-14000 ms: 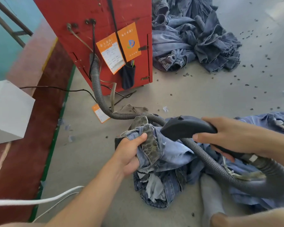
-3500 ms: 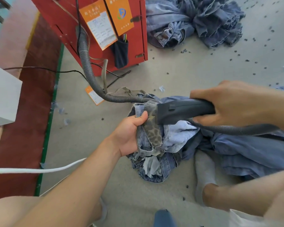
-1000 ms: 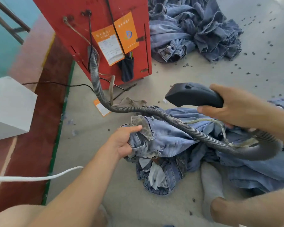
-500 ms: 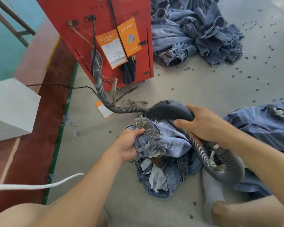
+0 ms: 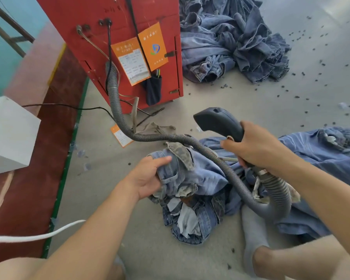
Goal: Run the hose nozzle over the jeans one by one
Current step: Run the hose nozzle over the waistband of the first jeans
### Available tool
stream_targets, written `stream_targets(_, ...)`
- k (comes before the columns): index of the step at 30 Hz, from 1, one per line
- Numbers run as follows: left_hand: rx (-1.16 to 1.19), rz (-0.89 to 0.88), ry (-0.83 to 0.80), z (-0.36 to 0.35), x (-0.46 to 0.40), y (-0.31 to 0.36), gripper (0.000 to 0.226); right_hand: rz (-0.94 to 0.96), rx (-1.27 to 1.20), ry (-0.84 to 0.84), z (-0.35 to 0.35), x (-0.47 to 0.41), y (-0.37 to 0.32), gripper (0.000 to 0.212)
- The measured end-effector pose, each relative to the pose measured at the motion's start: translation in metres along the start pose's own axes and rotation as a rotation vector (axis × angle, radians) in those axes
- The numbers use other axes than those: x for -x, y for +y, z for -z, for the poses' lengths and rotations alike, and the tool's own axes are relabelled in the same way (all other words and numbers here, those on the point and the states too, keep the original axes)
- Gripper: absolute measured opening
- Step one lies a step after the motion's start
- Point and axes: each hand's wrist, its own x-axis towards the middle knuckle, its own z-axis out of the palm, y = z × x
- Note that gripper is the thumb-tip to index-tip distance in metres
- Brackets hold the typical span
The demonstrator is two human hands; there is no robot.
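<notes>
A crumpled pair of blue jeans (image 5: 196, 178) lies on the floor in front of me. My left hand (image 5: 148, 175) grips its waistband at the left, thumb on top. My right hand (image 5: 255, 146) holds the handle of the dark grey hose nozzle (image 5: 216, 120), which is raised above the jeans with its flat head pointing left. The ribbed grey hose (image 5: 202, 148) loops down under my right wrist, crosses over the jeans and runs up to the red machine (image 5: 117, 15).
A large heap of jeans (image 5: 234, 39) lies at the back beside the red machine. More denim (image 5: 327, 150) spreads at the right. My socked foot (image 5: 253, 235) rests by the jeans. A white box (image 5: 8, 134) and a red ledge (image 5: 30, 178) stand at left. Dark specks litter the floor.
My right hand has lifted the nozzle up off the jeans and moved it to the right. My left hand keeps its grip on the waistband.
</notes>
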Motion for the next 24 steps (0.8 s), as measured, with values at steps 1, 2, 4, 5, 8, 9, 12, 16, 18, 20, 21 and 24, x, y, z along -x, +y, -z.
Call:
stream_targets(1,-0.050,0.003,0.005,0.001,0.001,0.001,0.034,0.003,-0.020,-0.013,0.004,0.003,0.000,0.026)
stream_targets(2,-0.079,0.019,0.001,0.001,0.003,0.002,0.035,0.010,-0.024,-0.028,0.007,0.007,-0.001,0.025)
stream_targets(4,-0.058,0.057,-0.044,-0.002,0.006,0.004,0.038,0.035,0.041,-0.049,0.008,0.014,-0.001,0.024)
stream_targets(5,-0.027,0.056,-0.066,-0.004,0.008,0.006,0.038,0.055,0.108,-0.046,0.008,0.018,0.000,0.024)
stream_targets(8,0.063,0.007,-0.056,-0.005,0.009,0.007,0.038,0.108,0.260,0.004,0.009,0.027,0.006,0.029)
stream_targets(9,0.084,0.000,-0.058,-0.004,0.010,0.007,0.038,0.120,0.279,0.015,0.010,0.029,0.008,0.030)
stream_targets(12,0.039,-0.037,-0.043,-0.001,0.011,0.003,0.040,0.134,0.289,0.009,0.011,0.033,0.012,0.033)
stream_targets(16,-0.086,-0.060,-0.091,0.006,0.011,0.003,0.056,0.161,0.279,0.006,0.008,0.035,0.015,0.034)
stream_targets(18,-0.104,-0.056,-0.121,0.007,0.011,0.003,0.052,0.177,0.291,-0.025,0.004,0.036,0.015,0.035)
stream_targets(20,-0.114,-0.054,-0.137,0.005,0.011,0.003,0.049,0.191,0.299,-0.062,-0.001,0.036,0.014,0.036)
stream_targets(21,-0.113,-0.055,-0.134,0.003,0.012,0.004,0.047,0.195,0.317,-0.078,-0.003,0.037,0.012,0.036)
stream_targets(24,-0.089,-0.059,-0.126,-0.006,0.016,0.007,0.044,0.213,0.311,-0.109,-0.003,0.041,0.008,0.029)
